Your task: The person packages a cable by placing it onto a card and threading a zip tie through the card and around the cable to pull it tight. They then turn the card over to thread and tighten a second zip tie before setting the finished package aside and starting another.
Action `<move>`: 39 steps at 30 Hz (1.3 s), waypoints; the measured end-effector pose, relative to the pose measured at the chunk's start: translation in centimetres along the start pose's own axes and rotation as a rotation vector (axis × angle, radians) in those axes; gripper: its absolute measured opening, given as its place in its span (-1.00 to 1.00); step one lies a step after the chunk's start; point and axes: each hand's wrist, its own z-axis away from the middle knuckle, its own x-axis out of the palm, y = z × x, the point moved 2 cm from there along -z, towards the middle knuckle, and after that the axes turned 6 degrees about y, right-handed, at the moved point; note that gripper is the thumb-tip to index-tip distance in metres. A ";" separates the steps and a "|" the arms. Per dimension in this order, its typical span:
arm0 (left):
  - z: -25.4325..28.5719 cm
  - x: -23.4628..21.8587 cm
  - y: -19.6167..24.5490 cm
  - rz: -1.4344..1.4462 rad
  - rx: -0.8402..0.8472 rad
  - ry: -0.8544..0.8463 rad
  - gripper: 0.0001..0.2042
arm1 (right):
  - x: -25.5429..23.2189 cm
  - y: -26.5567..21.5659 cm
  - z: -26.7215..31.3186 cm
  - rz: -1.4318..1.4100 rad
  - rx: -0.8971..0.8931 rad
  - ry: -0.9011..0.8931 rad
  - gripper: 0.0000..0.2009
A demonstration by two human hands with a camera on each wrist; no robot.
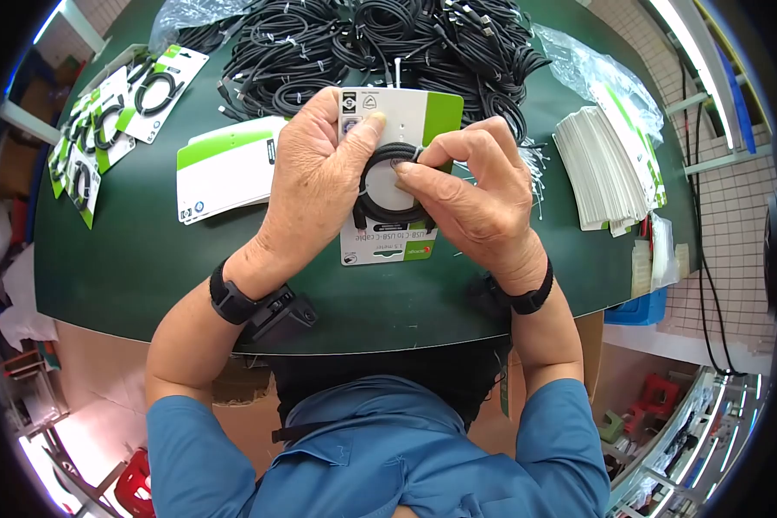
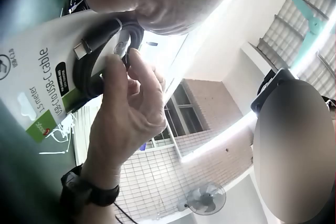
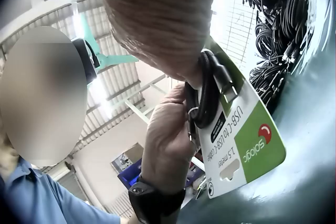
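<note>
Over the green table I hold a white and green packaging card printed "USB-C to USB-C cable". A coiled black cable lies against its face. My left hand grips the card's left side, thumb pressed on the front near the top. My right hand pinches the coil's upper right part with thumb and forefinger. In the left wrist view the right hand pinches the cable on the card. In the right wrist view the left hand holds the card and cable.
A big heap of loose black cables fills the back of the table. A pile of blank cards lies left, with packed cards beyond it. A stack of white cards and a plastic bag sit at right.
</note>
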 end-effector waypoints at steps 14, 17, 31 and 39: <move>1.2 1.3 1.6 0.053 0.080 -0.172 -0.78 | -0.7 0.2 0.1 -0.018 0.061 0.151 -0.69; 1.3 1.2 1.4 0.072 0.084 -0.228 -0.67 | -0.9 0.2 0.1 0.006 0.077 0.171 -0.71; 0.3 -0.1 0.6 0.256 -0.018 -0.066 -0.60 | 0.2 -1.7 0.7 -0.178 0.031 0.120 -0.76; 0.4 -0.1 0.7 0.251 -0.026 -0.041 -0.61 | 0.3 -2.1 0.5 -0.323 0.079 0.079 -0.74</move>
